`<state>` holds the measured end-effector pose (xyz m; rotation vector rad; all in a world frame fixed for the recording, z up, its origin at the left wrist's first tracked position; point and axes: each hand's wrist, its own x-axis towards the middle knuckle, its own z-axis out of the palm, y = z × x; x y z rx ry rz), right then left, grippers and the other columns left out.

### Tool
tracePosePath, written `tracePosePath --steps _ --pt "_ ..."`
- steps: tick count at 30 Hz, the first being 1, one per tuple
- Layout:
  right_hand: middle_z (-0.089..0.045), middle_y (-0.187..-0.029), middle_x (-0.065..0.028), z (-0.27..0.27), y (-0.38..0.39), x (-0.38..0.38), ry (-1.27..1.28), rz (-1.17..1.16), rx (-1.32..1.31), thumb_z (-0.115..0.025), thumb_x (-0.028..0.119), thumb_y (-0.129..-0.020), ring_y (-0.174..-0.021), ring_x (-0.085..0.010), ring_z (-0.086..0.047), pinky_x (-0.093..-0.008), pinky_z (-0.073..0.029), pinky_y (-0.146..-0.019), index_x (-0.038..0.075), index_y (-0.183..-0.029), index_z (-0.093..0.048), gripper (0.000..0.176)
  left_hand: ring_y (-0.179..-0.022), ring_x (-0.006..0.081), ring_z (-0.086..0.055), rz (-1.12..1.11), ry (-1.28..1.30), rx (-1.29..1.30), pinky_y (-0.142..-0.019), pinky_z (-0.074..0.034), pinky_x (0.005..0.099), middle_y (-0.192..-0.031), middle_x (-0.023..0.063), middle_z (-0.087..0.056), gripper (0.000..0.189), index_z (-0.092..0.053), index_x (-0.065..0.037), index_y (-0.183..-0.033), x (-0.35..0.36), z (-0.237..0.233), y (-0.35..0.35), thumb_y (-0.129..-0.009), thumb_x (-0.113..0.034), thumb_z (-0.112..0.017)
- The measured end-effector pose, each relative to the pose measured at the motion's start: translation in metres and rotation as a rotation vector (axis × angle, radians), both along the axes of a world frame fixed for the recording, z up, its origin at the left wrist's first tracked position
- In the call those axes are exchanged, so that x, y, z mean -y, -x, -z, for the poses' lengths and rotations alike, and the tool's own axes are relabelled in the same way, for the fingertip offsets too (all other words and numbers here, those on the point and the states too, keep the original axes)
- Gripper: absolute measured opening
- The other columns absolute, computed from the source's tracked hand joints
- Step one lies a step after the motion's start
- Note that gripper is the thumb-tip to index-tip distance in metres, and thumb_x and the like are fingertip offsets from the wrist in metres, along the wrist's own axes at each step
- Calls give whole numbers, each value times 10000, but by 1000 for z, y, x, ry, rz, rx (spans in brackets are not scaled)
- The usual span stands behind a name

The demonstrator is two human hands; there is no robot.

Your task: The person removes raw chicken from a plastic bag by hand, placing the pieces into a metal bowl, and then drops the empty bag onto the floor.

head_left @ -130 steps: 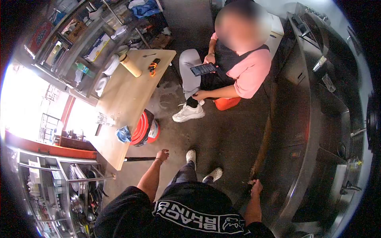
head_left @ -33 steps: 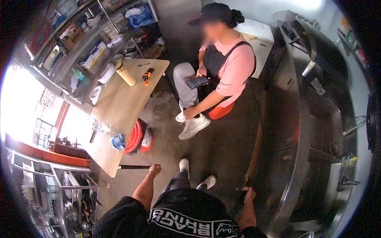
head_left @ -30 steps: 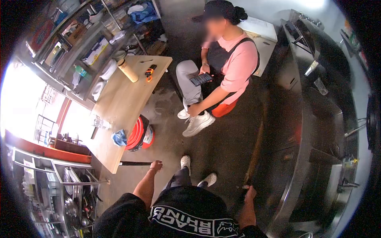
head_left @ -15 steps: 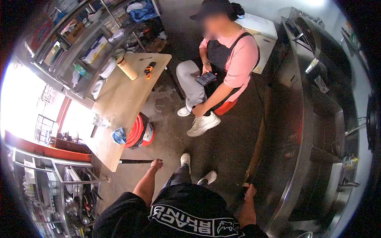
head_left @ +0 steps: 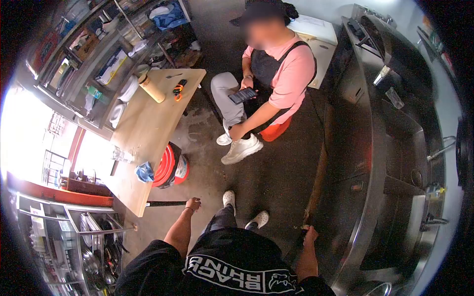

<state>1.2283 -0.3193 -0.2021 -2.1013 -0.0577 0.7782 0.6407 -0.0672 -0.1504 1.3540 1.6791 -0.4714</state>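
My left hand [head_left: 193, 204] hangs low beside my leg, fingers loosely bent with nothing visible in them. It overlaps the end of a dark table leg [head_left: 168, 203] that runs out from under the wooden table [head_left: 140, 123]. On the other side, my right hand [head_left: 310, 236] hangs near the steel counter [head_left: 345, 217] with its fingers curled in. A dark shape lies beside that hand, and I cannot tell whether it is held. Below me are my light clogs [head_left: 228, 199] on the dark floor.
A seated person [head_left: 276, 74] with a phone [head_left: 242, 95] is ahead, legs crossed. Red buckets [head_left: 168, 165] stand beside the table, which bears a tan cylinder [head_left: 151, 89] and orange-handled scissors [head_left: 179, 90]. Metal shelves [head_left: 94, 54] line the left; sinks [head_left: 402, 197] are right.
The view has shifted slightly, so the seated person and the table appear a little further left. My hands stay low at my sides, almost unchanged.
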Motion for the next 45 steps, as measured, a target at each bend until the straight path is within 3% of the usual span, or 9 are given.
tracePosePath --steps 3,5,8,11,14,17,20,35,45 --pt "-385 -469 -28 10 0 6 -10 31 -15 -534 331 -735 -376 -161 -383 -306 -282 -348 94 -577 -512 285 -993 153 -527 -333 25 250 -589 -505 314 -1116 36 -540 382 -430 -86 -1174 2 22 12 -805 -184 -445" --pt "-392 -482 -31 8 -1 8 -40 82 -18 -534 328 -732 -383 -164 -383 -311 -285 -353 90 -581 -513 283 -504 146 -583 -536 -140 375 -426 -483 277 -700 59 -630 296 -563 -103 -1042 4 10 5 -752 -149 -526" --pt "-409 -515 -40 -11 -1 2 9 9 34 -537 327 -737 -398 -172 -383 -327 -293 -364 82 -588 -514 288 -520 142 -588 -527 -150 351 -450 -492 277 -702 50 -632 285 -567 -116 -1036 3 42 19 -756 -149 -523" --pt "-419 -539 -47 -3 -5 5 49 -27 15 -539 326 -743 -413 -182 -393 -341 -305 -373 77 -604 -525 285 -521 149 -589 -292 -180 161 -464 -499 283 -694 39 -631 274 -573 -126 -1022 4 -19 -17 -754 -159 -533" --pt "-431 -534 -53 -6 -6 5 99 -47 -13 -532 325 -751 -413 -187 -406 -342 -311 -378 69 -627 -548 285 -573 143 -603 -511 -144 256 -467 -501 280 -719 30 -634 266 -575 -139 -1014 4 -26 -20 -751 -167 -542" --pt "-447 -530 -65 -7 -5 4 111 -32 -36 -522 337 -759 -413 -195 -417 -344 -313 -377 58 -641 -565 306 -641 127 -611 -344 -201 223 -468 -500 282 -748 22 -634 260 -572 -145 -1007 0 35 9 -750 -166 -543" --pt "-473 -535 -78 -1 -5 6 -1 -72 17 -513 348 -766 -415 -200 -431 -351 -317 -378 47 -632 -568 334 -664 118 -611 -398 -178 157 -454 -496 275 -761 19 -632 249 -572 -145 -1000 -1 -13 -16 -753 -164 -551" --pt "-493 -559 -69 26 -13 15 -8 -218 191 -515 343 -766 -475 -215 -467 -381 -358 -443 20 -616 -559 359 -815 185 -599 -335 -69 396 -456 -494 324 -906 76 -613 355 -445 -67 -1121 3 6 4 -773 -110 -496" --pt "-569 -685 -63 12 -10 13 34 -203 108 -453 285 -800 -632 -203 -521 -337 -386 -585 53 -694 -596 293 -510 161 -590 -515 -142 338 -437 -488 299 -715 57 -635 321 -563 -120 -1047 -2 -1 -8 -736 -193 -530"
